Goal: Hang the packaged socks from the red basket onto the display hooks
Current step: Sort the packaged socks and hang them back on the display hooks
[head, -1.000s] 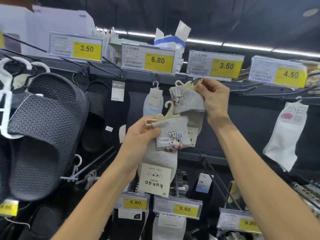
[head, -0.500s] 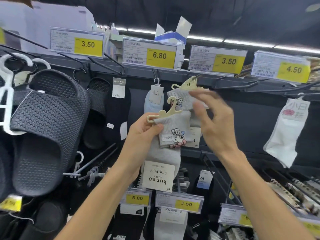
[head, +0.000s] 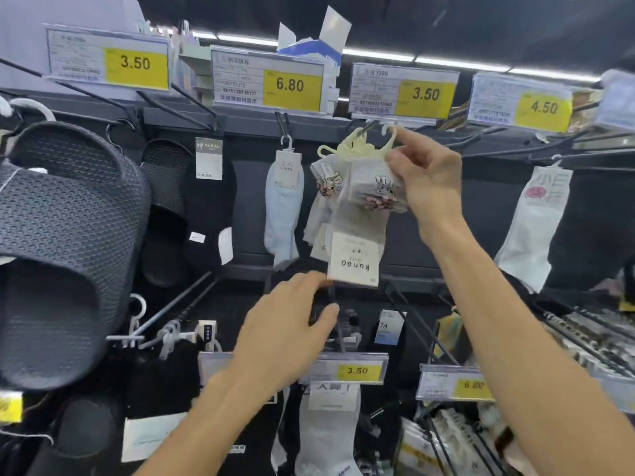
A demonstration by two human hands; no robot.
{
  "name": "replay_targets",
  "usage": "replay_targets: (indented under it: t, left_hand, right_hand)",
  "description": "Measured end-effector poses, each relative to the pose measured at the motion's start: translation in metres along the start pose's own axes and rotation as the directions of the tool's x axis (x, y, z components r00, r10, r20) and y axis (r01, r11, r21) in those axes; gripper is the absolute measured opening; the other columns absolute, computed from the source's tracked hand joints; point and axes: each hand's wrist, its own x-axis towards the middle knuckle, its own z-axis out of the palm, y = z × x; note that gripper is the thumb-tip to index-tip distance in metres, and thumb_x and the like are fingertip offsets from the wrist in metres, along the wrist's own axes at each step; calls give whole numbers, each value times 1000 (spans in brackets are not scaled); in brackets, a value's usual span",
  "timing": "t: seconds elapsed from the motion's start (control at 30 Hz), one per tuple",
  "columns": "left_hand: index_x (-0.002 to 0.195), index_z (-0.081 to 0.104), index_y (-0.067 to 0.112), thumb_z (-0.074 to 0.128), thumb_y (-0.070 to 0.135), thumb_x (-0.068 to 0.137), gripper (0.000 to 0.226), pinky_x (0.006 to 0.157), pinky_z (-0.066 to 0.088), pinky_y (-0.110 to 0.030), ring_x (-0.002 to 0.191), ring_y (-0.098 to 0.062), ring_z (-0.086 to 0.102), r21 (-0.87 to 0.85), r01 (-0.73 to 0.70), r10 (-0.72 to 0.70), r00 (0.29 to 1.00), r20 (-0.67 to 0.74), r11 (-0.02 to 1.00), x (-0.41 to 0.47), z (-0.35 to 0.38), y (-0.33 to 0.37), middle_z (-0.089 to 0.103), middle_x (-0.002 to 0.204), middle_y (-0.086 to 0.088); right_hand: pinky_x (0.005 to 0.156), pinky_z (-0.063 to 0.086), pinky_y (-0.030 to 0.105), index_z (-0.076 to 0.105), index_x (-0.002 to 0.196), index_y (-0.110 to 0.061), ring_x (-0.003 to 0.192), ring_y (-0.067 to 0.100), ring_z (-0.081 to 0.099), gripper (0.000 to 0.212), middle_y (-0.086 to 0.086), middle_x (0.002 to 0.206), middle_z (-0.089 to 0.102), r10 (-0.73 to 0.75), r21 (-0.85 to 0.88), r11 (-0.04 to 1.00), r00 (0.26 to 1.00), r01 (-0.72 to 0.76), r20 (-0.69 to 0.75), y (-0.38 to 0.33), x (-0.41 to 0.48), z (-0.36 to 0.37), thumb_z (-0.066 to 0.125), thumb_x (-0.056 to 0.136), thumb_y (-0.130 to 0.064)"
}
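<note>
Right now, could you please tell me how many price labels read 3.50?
3: one label top left, one above the right hand, one lower centre. Others may be hidden.

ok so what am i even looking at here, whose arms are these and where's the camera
No machine here: these are a person's two bare arms. The one picture comes from a wide-angle camera worn on the head, looking forward and down, so the arms reach in from below. There is no table; ahead is a shop wall of hooks. The right hand pinches the cream hanger of a pack of grey socks, up under the 3.50 tag, beside a second pack that seems to hang there. The left hand is open and empty, just below the held pack's label. Slippers hang at the left, a blue sock and a white sock to either side. The red basket is out of view.
</note>
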Motion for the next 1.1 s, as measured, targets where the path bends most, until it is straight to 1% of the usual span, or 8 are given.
replay_targets:
  t: [0.1,0.27,0.4,0.6,0.8,0.87,0.93,1.1]
  left_hand:
    - [124,52,41,43,51,96,31,84,43,-25,109,-4,57,123,-49,46,999,27,991,-5,12,-5,59,125,21]
    - [113,60,37,41,48,97,28,72,36,-25,93,-7,62,186,-78,79,997,3,980,-13,20,-2,65,110,17]
    - [106,69,26,56,33,94,19,86,41,-27,95,-10,63,116,-118,130,987,-97,986,-16,15,9,70,106,12]
    - [108,68,17,56,22,93,20,89,48,-41,102,-18,61,-123,-284,249,938,-243,951,-28,26,66,69,107,4]
    - [102,68,14,54,16,93,17,86,47,-35,99,-19,60,-427,-332,369,929,4,841,-96,129,151,67,105,1]
    - [104,67,16,55,19,97,15,88,47,-34,100,-16,59,-478,-225,381,888,259,849,-146,183,176,65,107,1]
    - [108,68,15,56,20,98,16,90,47,-40,98,-22,60,-440,-121,369,759,537,890,-210,238,192,64,111,-3]
    - [114,69,7,58,16,98,21,83,49,-39,103,-34,65,-170,-16,170,192,967,985,-390,329,209,67,117,-16]
  right_hand:
    - [84,59,40,73,116,-11,81,14,66,28,-4,82,70,-25,-3,1000,999,25,-40,0,14,11,67,89,-8]
    - [57,38,22,70,94,-33,60,8,44,32,-15,62,54,-126,-78,988,988,133,91,2,13,27,58,91,-3]
    - [92,49,25,53,142,-12,97,8,57,45,0,110,61,-56,-265,962,997,70,60,11,-3,17,53,98,-11]
    - [108,38,19,52,138,-7,129,7,51,40,1,135,57,-219,-229,942,967,245,130,-3,-130,-50,53,101,-19]
    - [98,51,30,52,137,-14,121,10,57,34,-1,131,59,251,-297,922,968,-248,-30,33,-312,-178,46,104,-21]
    - [98,51,34,51,140,-15,120,12,59,37,0,134,60,541,-347,753,826,-559,-156,49,-389,-228,48,105,-24]
    - [93,50,40,51,140,-11,115,22,62,37,10,133,62,776,-276,484,553,-831,-303,54,-480,-277,51,104,-18]
    - [102,40,33,51,138,1,124,31,58,39,20,135,59,924,-267,-181,-71,-947,-376,-2,-716,-377,54,101,-10]
